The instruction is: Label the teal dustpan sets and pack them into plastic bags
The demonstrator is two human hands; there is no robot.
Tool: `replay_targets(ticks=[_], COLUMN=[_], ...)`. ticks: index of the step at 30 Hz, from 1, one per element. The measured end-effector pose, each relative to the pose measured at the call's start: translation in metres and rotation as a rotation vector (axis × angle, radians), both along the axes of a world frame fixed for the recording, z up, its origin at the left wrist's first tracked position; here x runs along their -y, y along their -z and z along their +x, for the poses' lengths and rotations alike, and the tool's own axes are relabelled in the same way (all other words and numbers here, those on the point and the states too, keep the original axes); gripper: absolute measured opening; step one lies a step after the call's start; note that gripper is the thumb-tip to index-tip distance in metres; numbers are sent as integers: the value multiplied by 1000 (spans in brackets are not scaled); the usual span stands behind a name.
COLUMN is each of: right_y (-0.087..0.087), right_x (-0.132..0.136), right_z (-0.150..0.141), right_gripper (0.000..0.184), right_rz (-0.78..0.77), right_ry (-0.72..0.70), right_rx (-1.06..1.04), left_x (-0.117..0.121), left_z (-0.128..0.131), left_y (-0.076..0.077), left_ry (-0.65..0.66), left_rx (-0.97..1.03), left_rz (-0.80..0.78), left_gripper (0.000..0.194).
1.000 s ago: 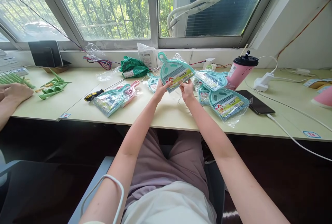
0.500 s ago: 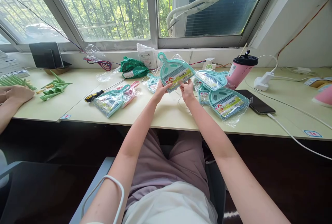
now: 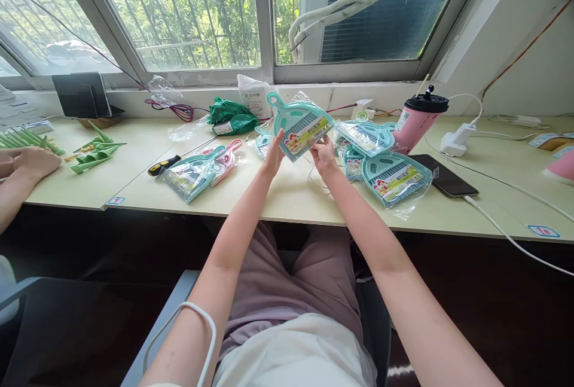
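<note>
A teal mini dustpan and brush set (image 3: 305, 130), in clear wrap with a yellow label, is raised above the table with its handle loop at the upper left. My left hand (image 3: 273, 157) grips its left edge, thumb upright along the side and the other fingers mostly hidden behind. At the lower right corner my right hand (image 3: 323, 155) pinches it. Just right of my hands, more wrapped teal sets lie in an overlapping pile, the front set (image 3: 397, 180) nearest me. To the left lie another teal set (image 3: 192, 174) and a pink one (image 3: 228, 161).
A yellow-black screwdriver (image 3: 164, 165) lies left of the sets. Behind are a green bag (image 3: 231, 116) and a white packet (image 3: 256, 97). A pink cup (image 3: 417, 121), a phone (image 3: 443, 176) and its cable stand right. Another person's hand (image 3: 33, 162) rests far left by green strips.
The dustpan set has shifted slightly left and turned a little. My left hand has changed its hold, its thumb moving from the label's front to the left edge. My right hand stays at the corner.
</note>
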State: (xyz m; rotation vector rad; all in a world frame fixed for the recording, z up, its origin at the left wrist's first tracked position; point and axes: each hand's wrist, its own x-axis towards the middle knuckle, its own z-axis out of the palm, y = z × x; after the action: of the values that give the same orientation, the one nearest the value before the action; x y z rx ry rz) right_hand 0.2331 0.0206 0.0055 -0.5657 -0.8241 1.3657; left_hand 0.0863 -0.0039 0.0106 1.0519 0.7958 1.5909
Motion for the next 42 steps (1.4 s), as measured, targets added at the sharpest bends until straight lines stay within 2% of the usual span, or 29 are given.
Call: replay_targets(ticks=[3,5,9,13,19,25,32,35,40,42], right_y=[3,4,4,2,2,3,5,7,6,4], right_x=[1,1,-1,-2,-2,-4,-4,-3,-5,-7], right_z=[-3,-4,-2,0,0,-1,-1,-2,-4,-3], right_gripper=[55,53,52,48,46,49,52,46,20,15], right_rz=[1,4,11,26,24,3,-27,-45,-57,-39], right_ry=[-28,-42,-55,-57,-44,-44,-48,-67,-133,-79], right_rx=[34,47,43,35,35,39,56,69,166,199], left_x=[1,1,2,5,10,13,3,-3,-6,-6], left_z=[-5,-7,-5,-3,-2,-1,-5,-9,-27,-39], left_y=[-1,-1,-1,-2,-4,-5,3,6,6,5], left_ry=[3,-21,-27,19,16,-2,-49,-81,-80,-93], left_rx=[110,130,113,86,28,-3,-6,11,18,63], left_rz=[67,20,-58,-38,-42,-34,-68,-103,-179,-214], left_gripper=[51,47,44,47,39,54,58,51,32,27])
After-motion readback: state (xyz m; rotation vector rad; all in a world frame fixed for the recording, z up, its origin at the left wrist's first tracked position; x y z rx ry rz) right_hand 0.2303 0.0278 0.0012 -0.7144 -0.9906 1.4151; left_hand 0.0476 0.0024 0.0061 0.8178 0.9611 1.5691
